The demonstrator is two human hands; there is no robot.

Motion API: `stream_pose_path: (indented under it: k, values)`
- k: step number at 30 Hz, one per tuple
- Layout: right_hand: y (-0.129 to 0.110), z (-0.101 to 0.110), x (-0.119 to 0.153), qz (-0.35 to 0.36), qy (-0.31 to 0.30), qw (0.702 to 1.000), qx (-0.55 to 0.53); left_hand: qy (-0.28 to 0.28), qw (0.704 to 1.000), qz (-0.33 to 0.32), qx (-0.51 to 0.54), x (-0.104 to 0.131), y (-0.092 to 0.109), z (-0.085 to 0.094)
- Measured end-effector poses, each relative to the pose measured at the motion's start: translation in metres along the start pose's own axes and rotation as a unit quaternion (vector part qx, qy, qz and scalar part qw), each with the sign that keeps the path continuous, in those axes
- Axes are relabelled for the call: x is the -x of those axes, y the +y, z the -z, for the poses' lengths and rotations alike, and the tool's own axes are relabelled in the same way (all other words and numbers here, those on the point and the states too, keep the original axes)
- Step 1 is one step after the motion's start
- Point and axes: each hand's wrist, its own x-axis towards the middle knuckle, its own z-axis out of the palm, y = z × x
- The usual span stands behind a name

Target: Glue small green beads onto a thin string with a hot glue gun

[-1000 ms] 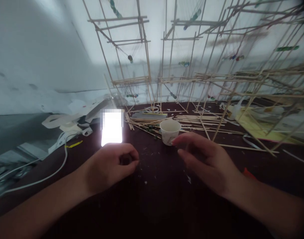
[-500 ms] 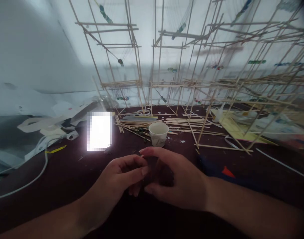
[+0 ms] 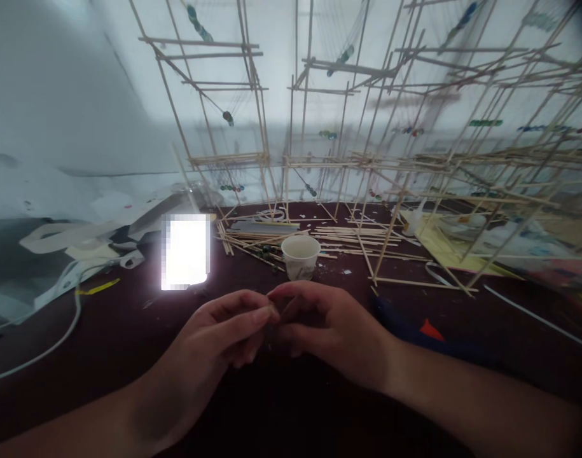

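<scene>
Together, left hand [image 3: 219, 332] and right hand [image 3: 339, 329] curl near the cup [image 3: 300, 257], each grip's closure unclear.

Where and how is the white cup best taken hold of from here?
Probably by its outer wall just below the rim, thumb and fingers on opposite sides, with the right hand coming from the near right. The cup stands upright and widens upward, so a grip under the rim should resist slipping. Wooden sticks lie behind it, making the near side the easier approach.
</scene>
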Motion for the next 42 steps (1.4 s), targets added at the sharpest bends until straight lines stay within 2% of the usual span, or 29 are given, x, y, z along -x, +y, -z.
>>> stream_pose_path:
  k: [4, 8, 14, 22, 25, 29, 34, 39, 42]
  values:
    - [-0.003, 0.005, -0.001, -0.008, 0.018, 0.998, -0.056, -0.005, 0.999, 0.005, 0.044, -0.003, 0.001, 0.009]
    - [-0.003, 0.010, -0.002, -0.008, 0.031, 0.997, -0.067, 0.017, 0.996, 0.010, 0.091, -0.009, 0.001, 0.012]
    - [-0.003, 0.014, -0.004, -0.041, 0.029, 0.996, -0.074, 0.020, 0.995, 0.007, 0.096, -0.014, 0.001, 0.016]
    - [-0.001, 0.017, -0.005, -0.071, 0.031, 0.995, -0.054, 0.031, 0.999, -0.018, -0.021, -0.014, -0.003, 0.020]
    - [-0.001, 0.018, -0.005, -0.072, 0.030, 0.996, -0.052, 0.014, 0.993, -0.038, -0.114, -0.015, -0.003, 0.023]
    - [-0.001, 0.018, -0.005, -0.084, 0.028, 0.995, -0.050, -0.002, 0.968, -0.074, -0.239, -0.015, -0.004, 0.029]
    - [-0.005, 0.017, -0.006, -0.108, 0.027, 0.992, -0.051, 0.028, 0.924, -0.134, -0.357, -0.012, 0.000, 0.027]
    - [-0.009, 0.016, -0.005, -0.123, 0.030, 0.991, -0.031, 0.034, 0.895, -0.174, -0.408, -0.006, 0.003, 0.020]
    - [-0.010, 0.016, -0.005, -0.128, 0.031, 0.991, -0.023, 0.045, 0.880, -0.211, -0.423, -0.006, 0.000, 0.022]
